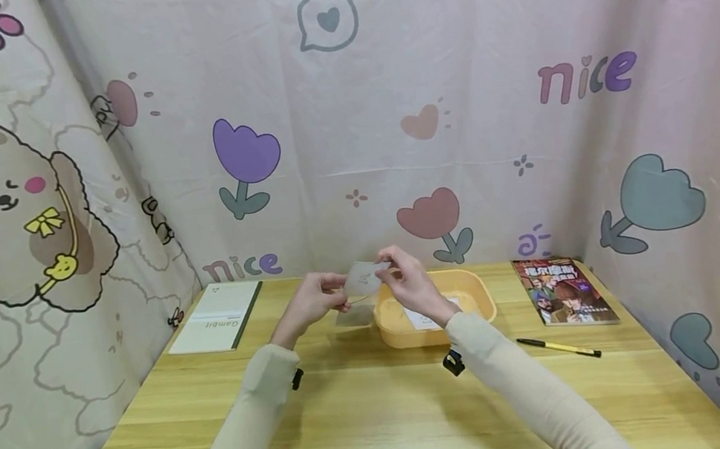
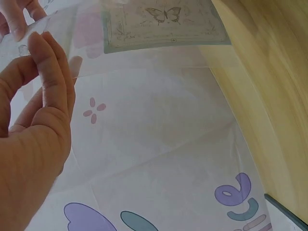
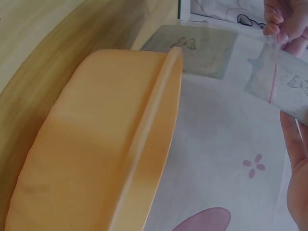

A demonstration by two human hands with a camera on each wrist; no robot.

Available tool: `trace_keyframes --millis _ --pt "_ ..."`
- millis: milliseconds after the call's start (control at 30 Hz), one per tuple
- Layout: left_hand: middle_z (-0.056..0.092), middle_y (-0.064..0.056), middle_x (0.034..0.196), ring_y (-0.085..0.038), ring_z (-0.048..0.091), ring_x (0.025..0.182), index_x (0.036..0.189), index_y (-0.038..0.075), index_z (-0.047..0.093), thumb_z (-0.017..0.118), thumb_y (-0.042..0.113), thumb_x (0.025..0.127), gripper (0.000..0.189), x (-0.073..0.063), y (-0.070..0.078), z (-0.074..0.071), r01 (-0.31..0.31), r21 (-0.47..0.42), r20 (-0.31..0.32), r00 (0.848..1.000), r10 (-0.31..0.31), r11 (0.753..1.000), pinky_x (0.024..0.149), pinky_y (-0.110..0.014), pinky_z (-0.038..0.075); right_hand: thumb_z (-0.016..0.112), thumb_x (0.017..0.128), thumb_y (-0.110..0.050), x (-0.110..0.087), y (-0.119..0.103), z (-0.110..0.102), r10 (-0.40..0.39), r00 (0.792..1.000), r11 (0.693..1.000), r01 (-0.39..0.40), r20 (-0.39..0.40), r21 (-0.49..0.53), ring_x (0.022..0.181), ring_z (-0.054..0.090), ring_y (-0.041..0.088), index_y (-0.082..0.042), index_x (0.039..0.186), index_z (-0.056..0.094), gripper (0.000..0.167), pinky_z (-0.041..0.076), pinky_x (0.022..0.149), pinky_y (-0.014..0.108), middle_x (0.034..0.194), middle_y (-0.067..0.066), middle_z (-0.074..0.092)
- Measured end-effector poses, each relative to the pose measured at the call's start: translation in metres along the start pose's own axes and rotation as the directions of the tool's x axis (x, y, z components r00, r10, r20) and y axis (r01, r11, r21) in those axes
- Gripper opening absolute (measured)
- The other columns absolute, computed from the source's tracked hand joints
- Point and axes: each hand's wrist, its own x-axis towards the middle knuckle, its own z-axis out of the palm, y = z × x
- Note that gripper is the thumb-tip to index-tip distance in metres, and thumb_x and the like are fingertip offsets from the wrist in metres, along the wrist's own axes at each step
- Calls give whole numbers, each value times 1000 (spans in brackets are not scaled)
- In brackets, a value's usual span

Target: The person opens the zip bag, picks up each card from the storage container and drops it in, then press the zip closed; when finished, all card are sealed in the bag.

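Observation:
Over the table, both hands hold a small pale printed card (image 1: 363, 278) and a clear zip bag (image 3: 273, 82) with a red line across its mouth. The red line crosses over the card in the right wrist view; I cannot tell how far the card is inside. My left hand (image 1: 317, 301) pinches the bag near the red line, thumb against fingers. My right hand (image 1: 410, 282) pinches the card's other side, beside the basin's left rim. Below them, left of the basin, lies another card (image 2: 166, 26) with a printed butterfly.
A yellow-orange plastic basin (image 1: 487, 299) stands at the back centre with printed white paper (image 1: 428, 319) inside. To the right are a colourful book (image 1: 567, 293) and a yellow and black pen (image 1: 559, 347). A white notebook (image 1: 213, 321) lies at left. Patterned curtain (image 1: 345, 106) encloses the table.

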Motion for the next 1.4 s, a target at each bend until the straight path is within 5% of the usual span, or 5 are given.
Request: trace_keyframes --millis 433,1400 --pt "68 -27 113 -16 68 72 123 -9 62 62 -5 90 33 -3 3 -1 -11 -2 5 1000 11 1000 71 -32 62 67 87 5 -5 2 8 -30 999 998 32 40 -61 94 65 22 -5 104 58 21 61 77 29 101 9 63" --pt "70 -23 107 -16 68 72 124 -8 62 62 -6 90 34 -5 0 -1 9 22 -21 1000 -9 1000 75 -38 62 68 92 -9 -9 9 9 62 990 996 -54 126 -65 79 62 9 -10 100 75 11 59 68 26 94 -1 71"
